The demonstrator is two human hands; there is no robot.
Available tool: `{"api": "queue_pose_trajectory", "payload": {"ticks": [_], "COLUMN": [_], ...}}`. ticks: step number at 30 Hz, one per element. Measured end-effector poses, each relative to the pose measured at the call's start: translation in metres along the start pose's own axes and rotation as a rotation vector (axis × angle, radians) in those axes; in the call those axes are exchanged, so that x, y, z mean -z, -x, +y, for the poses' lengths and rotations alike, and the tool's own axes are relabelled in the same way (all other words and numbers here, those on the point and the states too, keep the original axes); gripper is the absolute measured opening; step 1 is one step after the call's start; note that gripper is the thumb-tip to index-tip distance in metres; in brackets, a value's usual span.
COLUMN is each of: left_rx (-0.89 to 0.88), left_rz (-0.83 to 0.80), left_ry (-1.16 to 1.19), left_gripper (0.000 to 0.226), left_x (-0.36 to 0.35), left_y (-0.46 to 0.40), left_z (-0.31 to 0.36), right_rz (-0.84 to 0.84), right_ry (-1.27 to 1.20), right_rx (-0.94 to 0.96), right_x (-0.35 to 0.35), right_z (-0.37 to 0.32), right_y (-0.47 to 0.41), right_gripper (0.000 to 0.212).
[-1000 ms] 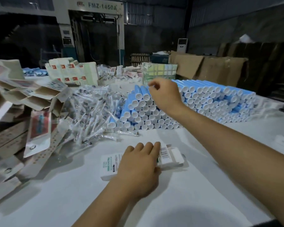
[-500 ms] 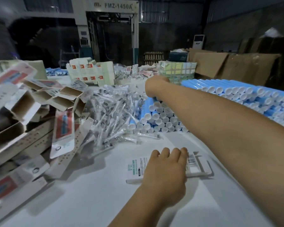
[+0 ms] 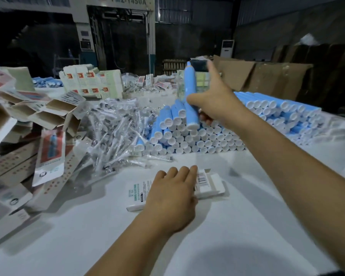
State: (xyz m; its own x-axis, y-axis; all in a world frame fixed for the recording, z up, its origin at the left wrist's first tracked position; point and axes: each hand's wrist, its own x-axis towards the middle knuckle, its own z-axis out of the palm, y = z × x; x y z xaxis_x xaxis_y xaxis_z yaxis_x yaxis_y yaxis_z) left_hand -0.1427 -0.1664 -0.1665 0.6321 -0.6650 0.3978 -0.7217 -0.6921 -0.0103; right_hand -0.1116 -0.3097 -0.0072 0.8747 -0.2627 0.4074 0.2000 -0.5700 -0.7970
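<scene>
My right hand (image 3: pixel 215 104) holds a blue tube-shaped handle with a white end cap (image 3: pixel 189 92), lifted nearly upright above the stack of the same blue handles (image 3: pixel 187 136). The thumb and lower fingers wrap it while the index finger points up. My left hand (image 3: pixel 173 198) lies flat, fingers straight, on a flat white printed carton (image 3: pixel 209 183) on the white table (image 3: pixel 237 226).
A heap of brush heads in clear wrappers (image 3: pixel 116 132) lies left of the stack. Open cardboard cartons and printed sleeves (image 3: pixel 38 124) pile up at the left. More blue handles (image 3: pixel 283 110) stretch to the right. Cardboard sheets (image 3: pixel 267 76) stand behind.
My right hand has pulled one blue handle out of the stack and raised it. The left hand has stayed on the white carton. The camera has moved closer and left.
</scene>
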Motion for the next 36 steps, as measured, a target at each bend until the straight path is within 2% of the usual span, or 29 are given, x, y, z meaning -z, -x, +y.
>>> {"api": "queue_pose_trajectory", "payload": {"ticks": [3, 8, 12, 14, 17, 19, 21, 23, 25, 27, 30, 33, 36], "left_rx": [0.057, 0.144, 0.141, 0.145, 0.144, 0.147, 0.153, 0.149, 0.149, 0.148, 0.170, 0.174, 0.135], "left_rz": [0.020, 0.074, 0.064, 0.070, 0.082, 0.088, 0.088, 0.087, 0.097, 0.107, 0.090, 0.030, 0.027], "left_ry": [0.005, 0.040, 0.020, 0.017, 0.013, 0.023, 0.037, 0.037, 0.051, 0.061, 0.039, 0.011, -0.002], "left_gripper": [0.072, 0.076, 0.076, 0.077, 0.077, 0.076, 0.075, 0.074, 0.074, 0.075, 0.076, 0.069, 0.039], "left_x": [0.003, 0.009, 0.011, 0.012, 0.014, 0.014, 0.014, 0.015, 0.016, 0.016, 0.016, 0.017, 0.018], "left_y": [0.000, 0.001, 0.002, 0.002, 0.002, 0.003, 0.002, 0.002, 0.002, 0.004, 0.004, 0.004, 0.004], "left_z": [0.000, -0.001, -0.001, 0.001, 0.001, 0.000, 0.002, 0.004, 0.005, 0.003, 0.001, 0.001, 0.003], "right_rz": [0.084, 0.265, 0.285, 0.280, 0.384, 0.484, 0.505, 0.433, 0.364, 0.383, 0.414, 0.208, -0.092], "right_ry": [-0.338, -0.523, -0.609, -0.603, -0.606, -0.650, -0.668, -0.528, -0.328, -0.212, -0.156, 0.084, 0.345], "right_rx": [-0.079, -0.168, -0.197, -0.183, -0.185, -0.228, -0.273, -0.264, -0.220, -0.162, -0.062, 0.288, 0.615], "right_x": [0.030, 0.024, 0.006, 0.001, 0.001, 0.004, 0.003, -0.003, -0.009, -0.008, -0.001, -0.023, -0.075], "right_z": [0.045, 0.099, 0.113, 0.111, 0.109, 0.110, 0.113, 0.117, 0.118, 0.114, 0.093, 0.057, 0.024], "right_y": [0.065, 0.116, 0.124, 0.126, 0.127, 0.127, 0.128, 0.132, 0.136, 0.133, 0.116, 0.096, 0.069], "right_gripper": [0.105, 0.092, 0.077, 0.060, 0.010, 0.009, 0.013, 0.012, 0.024, 0.032, 0.018, 0.008, 0.010]}}
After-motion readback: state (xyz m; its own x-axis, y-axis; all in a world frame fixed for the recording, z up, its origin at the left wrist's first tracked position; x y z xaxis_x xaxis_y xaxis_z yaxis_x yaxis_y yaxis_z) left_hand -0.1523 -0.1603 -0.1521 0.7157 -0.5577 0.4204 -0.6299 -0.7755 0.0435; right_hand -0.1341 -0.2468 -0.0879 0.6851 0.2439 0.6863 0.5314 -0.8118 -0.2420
